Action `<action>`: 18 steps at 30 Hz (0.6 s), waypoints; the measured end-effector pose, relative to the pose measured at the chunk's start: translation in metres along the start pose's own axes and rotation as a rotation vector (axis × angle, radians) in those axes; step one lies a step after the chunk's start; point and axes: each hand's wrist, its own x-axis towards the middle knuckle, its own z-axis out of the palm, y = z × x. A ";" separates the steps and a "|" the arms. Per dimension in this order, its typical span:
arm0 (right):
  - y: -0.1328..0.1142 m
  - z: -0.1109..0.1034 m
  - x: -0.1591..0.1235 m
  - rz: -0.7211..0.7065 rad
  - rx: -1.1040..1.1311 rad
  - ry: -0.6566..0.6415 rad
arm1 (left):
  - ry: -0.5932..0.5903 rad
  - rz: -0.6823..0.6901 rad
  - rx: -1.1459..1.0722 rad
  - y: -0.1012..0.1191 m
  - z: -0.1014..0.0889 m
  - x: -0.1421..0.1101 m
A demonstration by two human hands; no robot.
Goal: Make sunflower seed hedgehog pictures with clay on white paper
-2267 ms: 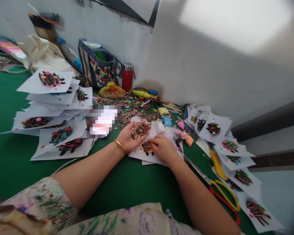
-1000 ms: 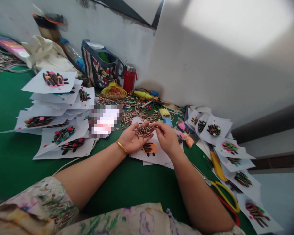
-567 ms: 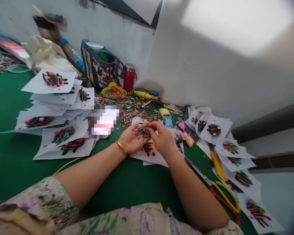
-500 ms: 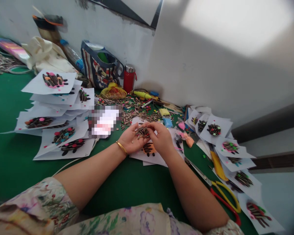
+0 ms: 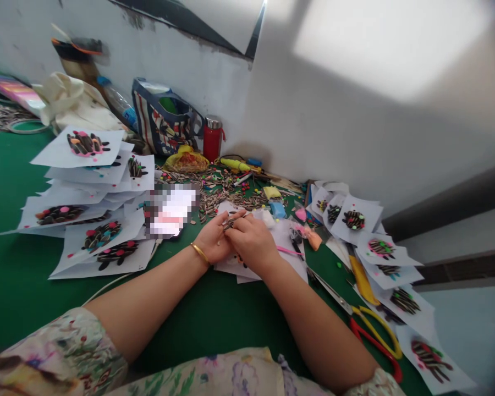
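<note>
My left hand point(image 5: 212, 241), with a gold bangle point(image 5: 200, 254) at its wrist, is palm up and cupped around striped sunflower seeds point(image 5: 230, 223). Over that palm lies my right hand point(image 5: 253, 242), its fingers curled together among the seeds. Its fingertips are hidden, so I cannot see what they pinch. Beneath both hands are white paper sheets point(image 5: 291, 268); the seed picture on the top one is mostly covered. Just beyond, a heap of loose sunflower seeds point(image 5: 212, 193) mixed with small coloured balls spreads over the green table point(image 5: 198, 324).
Stacked seed-picture sheets point(image 5: 76, 187) stand left, beside a blurred lit phone point(image 5: 175, 212). Scissors point(image 5: 350, 311) and more seed pictures point(image 5: 404, 300) lie right. Clay packets, blue point(image 5: 278, 209) and orange point(image 5: 314, 238), sit ahead. A red flask point(image 5: 212, 138) and striped bag point(image 5: 165, 118) stand behind.
My right hand has moved left and rolled over my left palm, now covering most of the seeds and the picture below. The view has shifted slightly.
</note>
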 end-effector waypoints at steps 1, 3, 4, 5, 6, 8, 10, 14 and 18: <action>0.000 0.000 0.001 0.010 0.013 0.015 | -0.004 -0.008 0.001 0.000 0.000 0.000; 0.000 -0.002 0.001 0.058 0.098 0.099 | -0.009 -0.033 -0.010 -0.001 0.001 -0.001; 0.000 -0.004 0.001 0.096 0.166 0.167 | -0.009 -0.040 -0.025 -0.002 0.002 -0.002; 0.002 -0.006 0.000 0.137 0.241 0.238 | -0.010 -0.037 -0.042 -0.003 0.002 -0.002; 0.003 -0.009 0.000 0.182 0.318 0.305 | -0.013 -0.024 -0.056 -0.004 0.003 -0.002; 0.009 -0.016 -0.004 0.277 0.451 0.387 | -0.028 0.016 -0.060 -0.004 0.004 -0.002; 0.017 -0.021 -0.010 0.378 0.536 0.387 | -0.027 0.050 -0.041 -0.004 0.004 -0.002; 0.036 -0.020 -0.033 0.442 0.444 0.262 | 0.054 0.109 -0.033 -0.003 0.005 -0.002; 0.046 -0.009 -0.057 0.486 0.485 0.104 | 0.118 0.147 -0.040 -0.001 0.004 0.000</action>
